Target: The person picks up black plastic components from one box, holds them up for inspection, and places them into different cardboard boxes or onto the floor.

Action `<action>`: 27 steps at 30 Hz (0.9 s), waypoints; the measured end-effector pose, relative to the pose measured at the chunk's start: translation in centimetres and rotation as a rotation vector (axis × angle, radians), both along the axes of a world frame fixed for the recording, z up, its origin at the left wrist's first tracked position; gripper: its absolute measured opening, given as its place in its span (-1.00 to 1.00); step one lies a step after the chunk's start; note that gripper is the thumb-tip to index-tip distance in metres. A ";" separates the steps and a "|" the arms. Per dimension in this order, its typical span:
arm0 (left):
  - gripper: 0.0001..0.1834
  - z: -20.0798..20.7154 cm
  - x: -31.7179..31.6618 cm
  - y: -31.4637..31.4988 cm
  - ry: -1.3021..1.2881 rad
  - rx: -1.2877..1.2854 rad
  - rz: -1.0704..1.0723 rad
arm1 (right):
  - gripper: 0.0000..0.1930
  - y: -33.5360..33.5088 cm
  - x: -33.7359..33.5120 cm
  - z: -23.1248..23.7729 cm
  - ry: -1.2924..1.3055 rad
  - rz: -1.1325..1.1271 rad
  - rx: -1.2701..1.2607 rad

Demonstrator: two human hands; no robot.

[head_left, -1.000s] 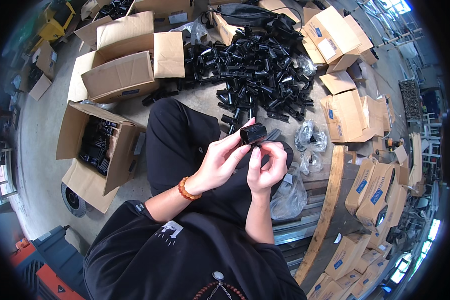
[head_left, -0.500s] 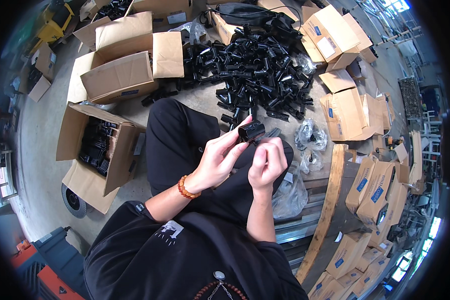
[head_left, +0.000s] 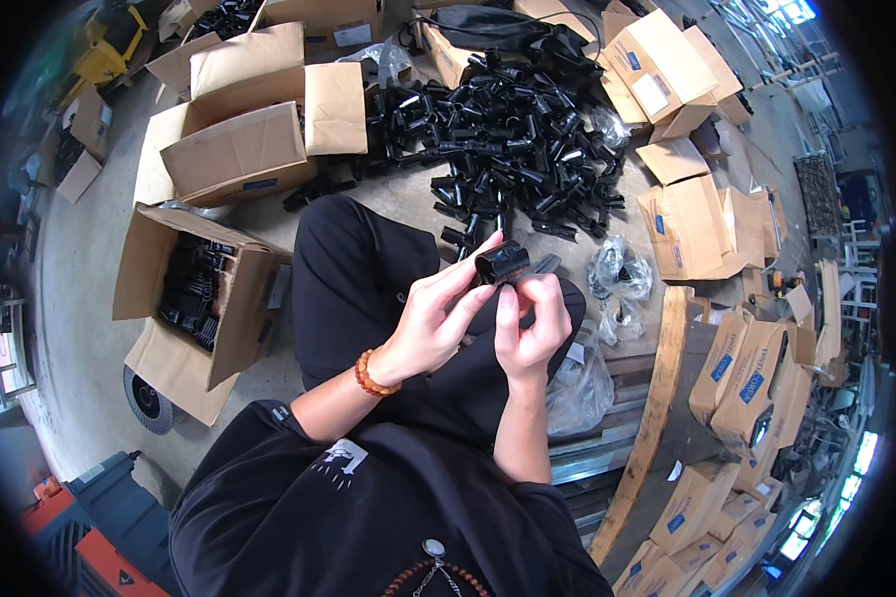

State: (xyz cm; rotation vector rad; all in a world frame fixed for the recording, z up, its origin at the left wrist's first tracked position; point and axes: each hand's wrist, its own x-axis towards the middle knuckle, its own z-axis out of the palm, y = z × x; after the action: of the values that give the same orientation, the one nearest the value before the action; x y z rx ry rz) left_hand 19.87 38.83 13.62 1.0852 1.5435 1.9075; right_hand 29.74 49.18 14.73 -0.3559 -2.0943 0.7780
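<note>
A short black tubular pipe fitting (head_left: 503, 261) is raised above my lap, its round open end toward me. My left hand (head_left: 438, 316), with a beaded bracelet on the wrist, grips it from the left between thumb and fingers. On the other side, my right hand (head_left: 534, 333) is closed, thumb up against the fitting's lower edge. Whatever small part that hand may pinch is hidden by its fingers. Beyond my knees, a large heap of similar black fittings (head_left: 508, 129) covers the floor.
To the left, an open carton (head_left: 239, 328) holds stacked black parts; another open carton (head_left: 234, 154) stands behind it. At right lie clear plastic bags (head_left: 577, 393), metal bars, a wooden beam (head_left: 647, 428) and stacked cartons (head_left: 747, 378). A dark wheel-like disc (head_left: 147, 400) lies lower left.
My right thumb has straightened and moved up and left to the underside of the fitting. My left hand and the fitting have hardly moved.
</note>
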 end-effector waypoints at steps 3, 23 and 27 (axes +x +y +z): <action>-0.50 0.0 -0.1 -0.4 -0.036 -0.047 -0.021 | -0.81 0.3 -0.4 -0.1 0.023 0.012 0.115; -0.62 0.3 0.2 -0.3 -0.124 -0.073 -0.045 | -0.90 0.2 -0.6 1.6 0.094 -0.030 -0.036; -0.62 0.2 0.1 -0.4 -0.165 -0.088 -0.056 | -0.88 0.2 -0.7 1.0 0.073 -0.035 0.006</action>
State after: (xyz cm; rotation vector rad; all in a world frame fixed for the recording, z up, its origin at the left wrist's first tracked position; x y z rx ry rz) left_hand 19.98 38.42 13.79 0.9001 1.4751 1.8244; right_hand 29.03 49.36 15.72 -0.3550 -2.0167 0.7532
